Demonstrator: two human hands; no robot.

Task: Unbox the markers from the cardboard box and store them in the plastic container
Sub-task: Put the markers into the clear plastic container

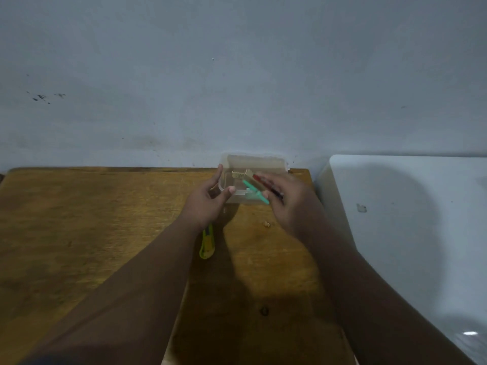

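A clear plastic container (263, 162) stands at the table's far edge against the wall. Above it my right hand (288, 200) grips a small cardboard box (247, 176), tilted with its flaps toward the container. A green marker (255, 191) sticks out of the box, and a red marker (261, 179) shows beside it. My left hand (208, 198) is at the container's left near corner, fingers spread, thumb against the rim, holding nothing that I can see.
A yellow utility knife (207, 246) lies on the wooden table (92, 219) partly under my left wrist. A small scrap (266, 223) lies near the container. A white appliance (408, 219) stands to the right of the table.
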